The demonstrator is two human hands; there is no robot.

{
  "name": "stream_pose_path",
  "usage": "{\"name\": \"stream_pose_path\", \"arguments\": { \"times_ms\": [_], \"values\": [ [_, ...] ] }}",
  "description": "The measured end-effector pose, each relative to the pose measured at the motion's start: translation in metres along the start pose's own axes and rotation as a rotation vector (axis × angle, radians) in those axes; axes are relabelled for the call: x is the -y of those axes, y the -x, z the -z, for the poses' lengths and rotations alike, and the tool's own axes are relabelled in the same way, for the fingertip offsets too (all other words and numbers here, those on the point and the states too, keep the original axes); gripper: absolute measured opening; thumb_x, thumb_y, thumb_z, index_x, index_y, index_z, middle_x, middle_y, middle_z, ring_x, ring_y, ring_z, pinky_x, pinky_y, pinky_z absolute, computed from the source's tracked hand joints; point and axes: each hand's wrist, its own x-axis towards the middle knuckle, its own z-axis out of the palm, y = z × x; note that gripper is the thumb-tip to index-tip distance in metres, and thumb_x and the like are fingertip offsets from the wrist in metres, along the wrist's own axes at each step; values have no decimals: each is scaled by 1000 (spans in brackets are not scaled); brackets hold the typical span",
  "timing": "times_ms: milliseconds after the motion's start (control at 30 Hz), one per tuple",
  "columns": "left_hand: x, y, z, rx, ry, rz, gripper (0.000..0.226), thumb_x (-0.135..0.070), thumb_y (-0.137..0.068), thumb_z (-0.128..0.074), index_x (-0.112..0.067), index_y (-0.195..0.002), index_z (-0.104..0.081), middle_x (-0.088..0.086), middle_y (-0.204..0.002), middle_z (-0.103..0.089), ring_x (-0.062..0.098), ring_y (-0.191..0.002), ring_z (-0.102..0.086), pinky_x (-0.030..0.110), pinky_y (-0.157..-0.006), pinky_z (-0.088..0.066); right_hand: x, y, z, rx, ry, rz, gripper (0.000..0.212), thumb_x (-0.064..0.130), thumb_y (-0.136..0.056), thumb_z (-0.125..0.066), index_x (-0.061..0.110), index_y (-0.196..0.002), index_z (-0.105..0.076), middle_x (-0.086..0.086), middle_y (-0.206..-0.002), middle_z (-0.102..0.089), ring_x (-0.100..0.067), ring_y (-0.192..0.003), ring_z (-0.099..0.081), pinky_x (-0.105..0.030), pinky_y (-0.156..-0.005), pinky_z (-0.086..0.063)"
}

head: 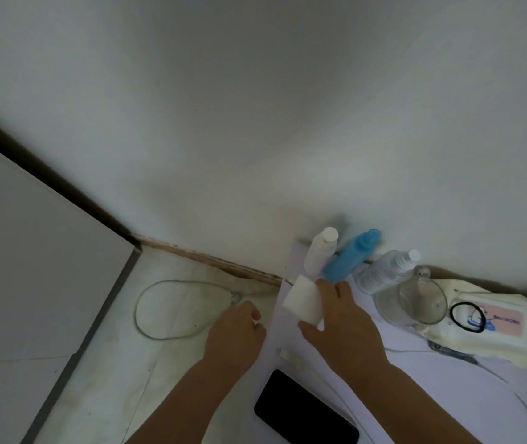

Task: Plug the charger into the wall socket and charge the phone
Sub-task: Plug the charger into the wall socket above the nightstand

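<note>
My right hand (345,322) is shut on a white block-shaped charger (302,299), thumb below it and fingers on top, over the left edge of the white table (448,395). My left hand (236,331) hovers just left of the table above the floor with its fingers curled in. A small white spot shows at its fingertips, and I cannot tell what it is. The black phone (304,408) lies screen up on the table near me. A thin white cable (403,350) runs across the table, with a white plug end (289,354) close to the phone. No wall socket is in view.
A white bottle (321,251), a blue bottle (352,256), a clear water bottle (387,270) and a glass cup (416,302) stand at the table's back by the wall. A wet-wipes pack (499,328) with a black hair tie lies to the right. A grey cable loop (159,310) lies on the floor.
</note>
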Motion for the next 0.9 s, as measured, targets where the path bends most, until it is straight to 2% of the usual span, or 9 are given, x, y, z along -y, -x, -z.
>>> {"name": "stream_pose_path", "arguments": {
  "times_ms": [167, 233, 333, 467, 667, 800, 900],
  "values": [
    [-23, 25, 44, -92, 51, -34, 23, -20, -86, -49, -15, -107, -56, 2, -104, -64, 17, -94, -59, 26, -82, -46, 32, 16, 54, -83, -66, 27, 61, 43, -79, -62, 23, -128, -33, 0, -116, -45, -15, -96, -56, -23, -79, -50],
    [-35, 38, 64, -123, 66, -56, 20, -21, -86, -49, -15, -103, -58, 0, -95, -64, 17, -89, -59, 28, -80, -47, 46, 22, 76, -101, -109, 36, 63, 43, -78, -63, 23, -129, -32, 1, -115, -44, -15, -97, -54, -23, -80, -49],
    [-49, 60, 95, -178, 74, -106, 16, -20, -85, -49, -14, -96, -59, -3, -82, -59, 17, -80, -58, 29, -78, -49, 65, 30, 109, -128, -162, 61, 59, 43, -78, -63, 23, -126, -36, 3, -105, -44, -12, -86, -48, -20, -71, -42],
    [-63, 90, 134, -242, 80, -157, 15, -20, -85, -49, -16, -96, -59, -5, -81, -58, 15, -77, -57, 27, -74, -48, 88, 42, 153, -147, -170, 96, 50, 43, -76, -63, 23, -117, -43, 7, -92, -39, -11, -79, -42, -22, -65, -33],
    [-76, 132, 183, -322, 94, -199, 15, -24, -86, -52, -18, -99, -57, -4, -85, -60, 10, -72, -54, 20, -63, -44, 121, 65, 204, -161, -189, 169, 53, 45, -76, -64, 20, -117, -44, -4, -106, -54, -20, -94, -57, -32, -77, -51],
    [-81, 152, 208, -345, 69, -205, 18, -25, -86, -52, -18, -101, -57, -6, -86, -58, 10, -74, -52, 19, -63, -40, 140, 75, 230, -191, -204, 200, 52, 46, -74, -65, 18, -114, -47, -3, -100, -54, -20, -91, -58, -34, -78, -53],
    [-81, 171, 228, -379, 54, -205, 19, -25, -85, -53, -17, -102, -58, -5, -87, -58, 11, -76, -52, 21, -67, -38, 160, 84, 251, -228, -215, 259, 49, 47, -73, -65, 17, -109, -50, 1, -92, -51, -19, -86, -58, -31, -71, -51]
  ]
}}
